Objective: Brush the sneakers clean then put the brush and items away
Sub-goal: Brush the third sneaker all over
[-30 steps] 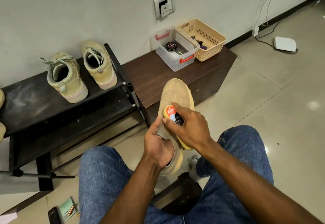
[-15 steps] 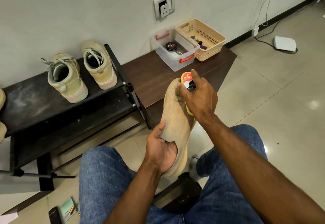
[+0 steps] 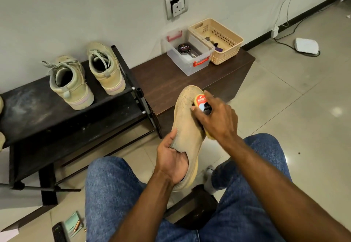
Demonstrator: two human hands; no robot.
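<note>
- The left hand (image 3: 173,161) grips the heel end of a tan knit sneaker (image 3: 187,126), thumb lying along the upper and fingers curled into the opening — the shoe is held in the air above the person's knees, toe pointing away toward the brown bench (image 3: 165,82).
- The right hand (image 3: 218,120) holds a yellow sponge brush (image 3: 202,102) with a red Kiwi label, fingers curled over its top, and presses it against the right side of the sneaker near the toe.
- Two more pale high-top sneakers (image 3: 87,78) stand side by side on the top of a black shoe rack (image 3: 28,116), heels toward the camera, well apart from the held shoe.
- On the bench's far end sits a clear plastic box (image 3: 188,69) with red handles; a round black polish tin (image 3: 184,49) lies inside it.
- Touching the box on its right is a beige basket (image 3: 230,51) holding a few small dark items — too small to identify.
- On the floor at lower left lie a black remote (image 3: 58,232) and a green notepad (image 3: 73,222).
</note>
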